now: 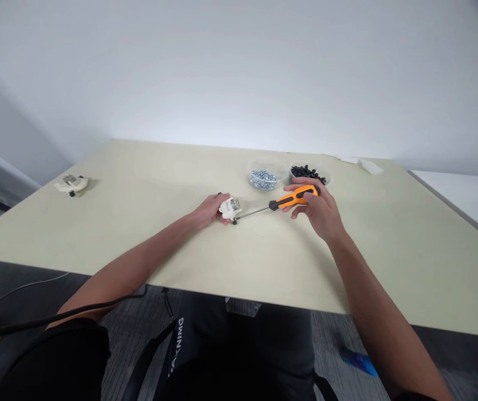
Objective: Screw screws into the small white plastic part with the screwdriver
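Observation:
My left hand (211, 211) grips a small white plastic part with a silver motor (231, 207) set in it, close above the table. Wrapped around the orange and black handle of a screwdriver (295, 197) are the fingers of my right hand (321, 210). The screwdriver's shaft points left, and its tip meets a small black piece (234, 221) at the lower edge of the white part. Whether a screw sits under the tip is too small to tell.
Behind the screwdriver stand two clear tubs, one with silver screws (262, 179), one with black pieces (308, 174). A similar white motor part (72, 185) lies far left on the table (147, 167). White paper strips (370, 166) lie at the back right. A black cable (97, 306) crosses my left arm.

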Action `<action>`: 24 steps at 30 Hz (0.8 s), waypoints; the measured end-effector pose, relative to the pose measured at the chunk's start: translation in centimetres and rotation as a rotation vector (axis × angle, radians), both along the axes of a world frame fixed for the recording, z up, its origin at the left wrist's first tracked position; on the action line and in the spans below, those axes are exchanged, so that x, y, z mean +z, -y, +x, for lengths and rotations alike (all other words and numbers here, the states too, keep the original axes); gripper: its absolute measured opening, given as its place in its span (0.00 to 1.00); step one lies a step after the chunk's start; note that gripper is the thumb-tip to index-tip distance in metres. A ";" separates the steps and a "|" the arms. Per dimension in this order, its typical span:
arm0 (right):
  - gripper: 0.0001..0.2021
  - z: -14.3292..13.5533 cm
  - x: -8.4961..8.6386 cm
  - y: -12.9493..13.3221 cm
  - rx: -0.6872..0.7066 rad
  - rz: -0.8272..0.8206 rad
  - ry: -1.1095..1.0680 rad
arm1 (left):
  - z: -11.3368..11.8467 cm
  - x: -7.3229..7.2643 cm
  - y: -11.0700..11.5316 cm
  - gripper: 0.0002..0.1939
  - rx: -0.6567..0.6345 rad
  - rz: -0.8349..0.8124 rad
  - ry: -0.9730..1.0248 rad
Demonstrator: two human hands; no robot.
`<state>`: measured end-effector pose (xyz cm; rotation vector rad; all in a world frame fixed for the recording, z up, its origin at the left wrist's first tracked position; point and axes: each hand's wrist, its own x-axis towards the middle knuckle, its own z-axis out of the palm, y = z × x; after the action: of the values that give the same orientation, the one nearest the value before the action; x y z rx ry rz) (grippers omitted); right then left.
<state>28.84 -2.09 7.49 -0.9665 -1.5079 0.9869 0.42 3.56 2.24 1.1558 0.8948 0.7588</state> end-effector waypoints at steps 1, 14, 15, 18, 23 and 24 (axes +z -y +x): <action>0.21 0.0 0.1 0.0 0.011 -0.001 -0.005 | 0.0 0.0 0.0 0.20 0.002 0.000 0.000; 0.18 0.1 0.1 -0.1 -0.022 -0.022 -0.010 | -0.1 -0.1 -0.1 0.21 0.002 -0.003 -0.007; 0.18 0.1 0.1 -0.1 0.001 -0.022 -0.017 | -0.1 -0.2 -0.2 0.21 0.001 -0.003 -0.005; 0.20 0.1 0.2 0.0 0.041 -0.010 -0.017 | -0.2 -0.3 -0.2 0.20 -0.006 0.000 0.000; 0.21 0.1 0.2 0.1 -0.045 -0.010 0.011 | -0.2 -0.2 -0.1 0.20 -0.007 0.002 0.002; 0.21 0.1 0.1 0.1 -0.064 -0.009 0.017 | -0.2 -0.1 0.0 0.20 -0.005 0.001 0.000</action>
<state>28.95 -2.18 7.62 -1.0261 -1.4789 0.9429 0.27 3.60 2.13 1.1582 0.8911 0.7548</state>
